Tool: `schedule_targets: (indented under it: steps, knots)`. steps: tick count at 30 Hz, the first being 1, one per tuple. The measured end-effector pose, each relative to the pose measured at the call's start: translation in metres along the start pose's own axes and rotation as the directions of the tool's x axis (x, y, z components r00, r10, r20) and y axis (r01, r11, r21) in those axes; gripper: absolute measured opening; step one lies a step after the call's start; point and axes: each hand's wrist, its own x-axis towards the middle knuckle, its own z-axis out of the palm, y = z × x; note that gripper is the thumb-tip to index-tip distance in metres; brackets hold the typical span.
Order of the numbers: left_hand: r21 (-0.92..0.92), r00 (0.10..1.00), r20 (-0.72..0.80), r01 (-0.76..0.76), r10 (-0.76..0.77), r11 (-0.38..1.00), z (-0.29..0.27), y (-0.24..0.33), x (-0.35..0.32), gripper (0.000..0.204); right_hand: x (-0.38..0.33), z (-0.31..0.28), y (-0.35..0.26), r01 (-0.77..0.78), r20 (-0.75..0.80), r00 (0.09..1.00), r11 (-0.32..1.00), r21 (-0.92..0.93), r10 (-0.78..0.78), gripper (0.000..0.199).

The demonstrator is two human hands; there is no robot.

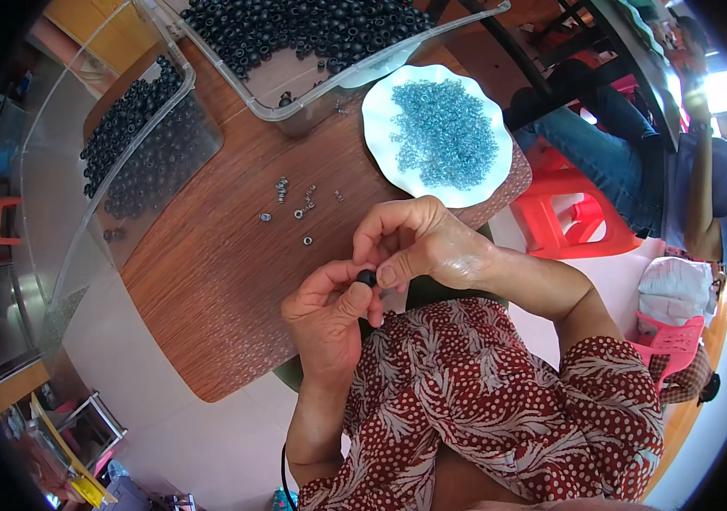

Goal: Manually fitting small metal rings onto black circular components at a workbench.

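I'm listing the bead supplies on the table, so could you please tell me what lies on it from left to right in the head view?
Clear bin of black beads → small scatter of silver rings → white plate of blue beads. The second clear tub of black beads spans the far edge above these, so I leave it out of the order.

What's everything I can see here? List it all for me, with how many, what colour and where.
Wooden table: one, brown, centre.
Clear plastic bins: two, filled with black beads, top and upper left.
White plate: one, wavy rim, heaped with blue beads, upper centre.
Small metal rings: about ten, silver, loose on the table.
Red plastic stools: at least two, right.
Another person: one, in blue, seated at right.
Black bead: one, pinched between both hands.
Left hand: fingers on the bead.
Right hand: fingers on the bead.
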Motion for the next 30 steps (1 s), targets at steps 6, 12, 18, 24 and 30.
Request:
schedule_targets:
  steps: [6, 12, 18, 24, 30]
  knots:
    - [0.026, 0.997, 0.02, -0.077, 0.076, 0.997, 0.005, 0.002, -0.001, 0.02, -0.001, 0.003, -0.007, -0.039, 0.026, 0.999, 0.998, 0.042, 0.038, 0.025]
    - [0.083, 0.989, 0.047, -0.141, 0.138, 0.987, 0.01, 0.0, -0.007, 0.017, -0.004, 0.008, -0.008, -0.042, 0.017, 0.999, 0.999, 0.025, 0.042, 0.02]
    - [0.112, 0.984, 0.047, -0.178, 0.173, 0.978, 0.012, 0.004, -0.009, 0.017, -0.006, 0.009, -0.01, -0.064, 0.032, 0.998, 0.995, 0.073, 0.062, 0.021]
    - [0.129, 0.996, 0.02, -0.083, 0.081, 0.988, 0.008, 0.018, -0.005, 0.02, 0.002, 0.008, -0.007, -0.036, 0.052, 0.998, 0.995, 0.09, 0.031, 0.021]
    - [0.039, 0.999, 0.003, -0.049, 0.049, 0.998, 0.005, 0.04, 0.011, 0.023, 0.011, 0.006, -0.026, 0.034, 0.083, 0.995, 0.989, 0.141, -0.046, 0.021]
